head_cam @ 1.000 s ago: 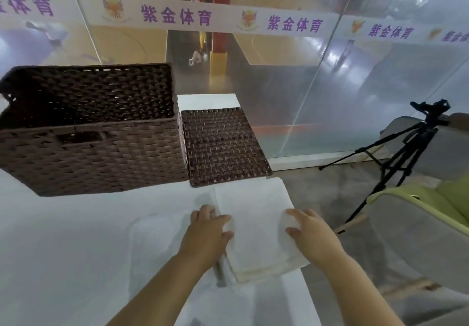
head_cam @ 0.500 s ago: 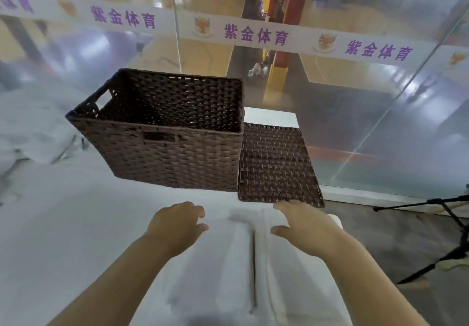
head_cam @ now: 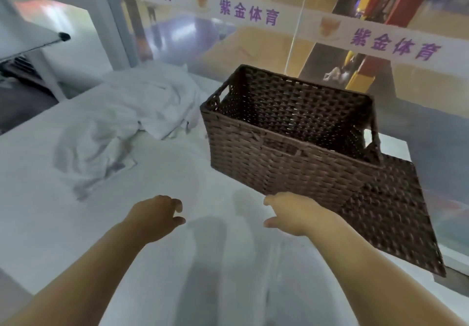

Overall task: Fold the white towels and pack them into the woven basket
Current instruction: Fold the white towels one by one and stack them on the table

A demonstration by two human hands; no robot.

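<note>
A dark brown woven basket [head_cam: 291, 158] stands empty on the white table, to the right of centre. A heap of crumpled white towels [head_cam: 119, 117] lies at the back left. My left hand [head_cam: 157, 216] hovers over the table in front of me, fingers loosely curled, holding nothing. My right hand [head_cam: 294, 214] reaches forward just in front of the basket's near corner, fingers relaxed and empty. A folded white towel [head_cam: 228, 262] lies blurred between my forearms.
The basket's flat woven lid [head_cam: 396, 211] lies on the table to the right of the basket, near the table's right edge. A glass wall with purple lettering runs behind. A white shelf stands at the far left.
The view has swung left, bringing the towel heap into sight. Both hands have lifted off the folded towel and moved forward and left, empty.
</note>
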